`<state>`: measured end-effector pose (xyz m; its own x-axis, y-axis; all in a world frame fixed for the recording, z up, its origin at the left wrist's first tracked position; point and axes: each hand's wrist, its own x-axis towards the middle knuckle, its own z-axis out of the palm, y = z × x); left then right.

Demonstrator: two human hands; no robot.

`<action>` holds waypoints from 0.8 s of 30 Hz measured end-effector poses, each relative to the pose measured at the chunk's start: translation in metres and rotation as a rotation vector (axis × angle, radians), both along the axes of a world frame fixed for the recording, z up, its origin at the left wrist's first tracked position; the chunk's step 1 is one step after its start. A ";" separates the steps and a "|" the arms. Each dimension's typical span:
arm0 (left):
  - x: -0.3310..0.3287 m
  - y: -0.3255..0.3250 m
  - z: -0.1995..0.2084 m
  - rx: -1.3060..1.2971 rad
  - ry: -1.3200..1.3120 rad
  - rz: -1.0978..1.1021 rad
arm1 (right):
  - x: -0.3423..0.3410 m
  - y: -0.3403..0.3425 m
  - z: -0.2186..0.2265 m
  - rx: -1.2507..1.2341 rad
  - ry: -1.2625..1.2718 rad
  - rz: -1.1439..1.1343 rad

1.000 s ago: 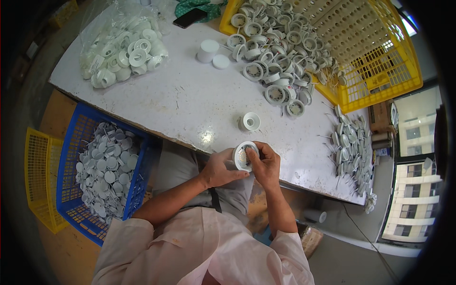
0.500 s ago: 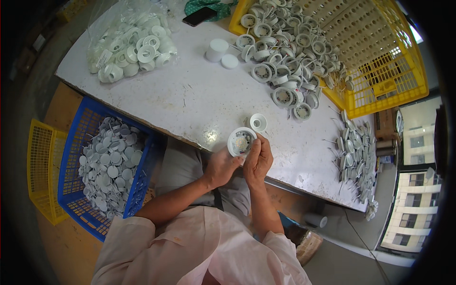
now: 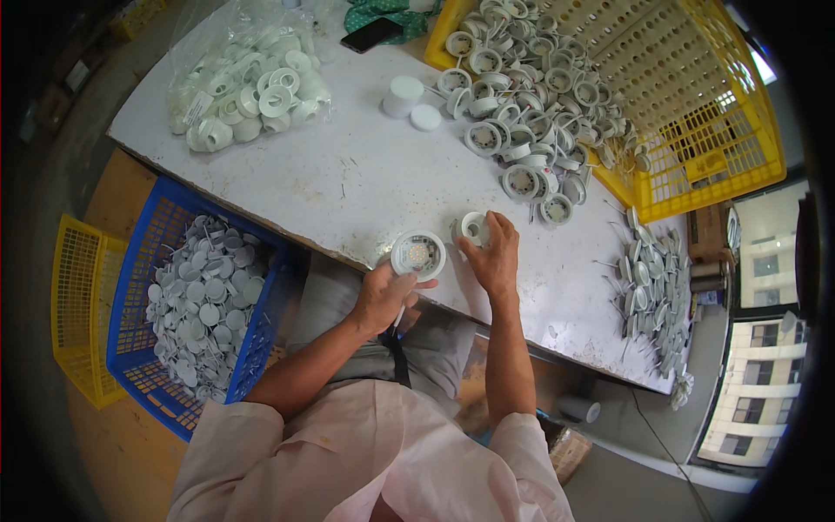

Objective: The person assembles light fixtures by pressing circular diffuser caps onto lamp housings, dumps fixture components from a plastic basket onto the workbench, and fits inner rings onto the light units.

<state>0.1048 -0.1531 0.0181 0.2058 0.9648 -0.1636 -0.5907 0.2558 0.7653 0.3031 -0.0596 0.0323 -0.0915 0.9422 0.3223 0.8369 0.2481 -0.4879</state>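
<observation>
Near the table's front edge, my left hand holds a round white LED downlight from below. Its face is tipped up, showing a board of small LEDs inside the white rim, and a thin cable hangs beneath. To the right, the thumb and fingers of my right hand close round a small white cup-shaped ring at the tabletop; the fingers cover its right side. Beyond lies a heap of similar downlights with short wires, spilling from a tipped yellow crate.
A clear bag of white rings lies at the far left, near a dark phone. A white cylinder and a flat disc stand mid-table. Wired discs line the right. Left below is a blue crate of grey-white discs.
My right hand has let go of the downlight and moved up to the small white ring, closing on it. My left hand has shifted slightly left with the downlight.
</observation>
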 end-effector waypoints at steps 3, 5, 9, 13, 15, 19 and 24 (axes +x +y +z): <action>-0.002 0.000 -0.005 -0.031 -0.008 0.006 | -0.002 0.002 -0.001 -0.053 -0.052 0.005; -0.003 0.001 -0.006 -0.048 -0.011 0.009 | -0.001 0.001 -0.002 -0.061 -0.037 0.005; -0.004 0.002 -0.001 -0.117 -0.044 -0.006 | 0.001 -0.001 -0.002 -0.145 0.194 0.015; 0.000 0.006 0.009 -0.160 -0.015 -0.019 | 0.005 -0.001 -0.003 -0.195 0.323 0.016; 0.002 0.007 0.007 -0.161 -0.004 -0.020 | 0.012 0.000 -0.007 -0.168 0.343 0.032; 0.005 0.009 0.008 -0.177 0.026 -0.025 | 0.012 -0.001 -0.005 -0.132 0.361 0.042; 0.006 0.009 0.002 -0.194 0.022 -0.039 | 0.013 0.001 -0.005 -0.191 0.433 0.013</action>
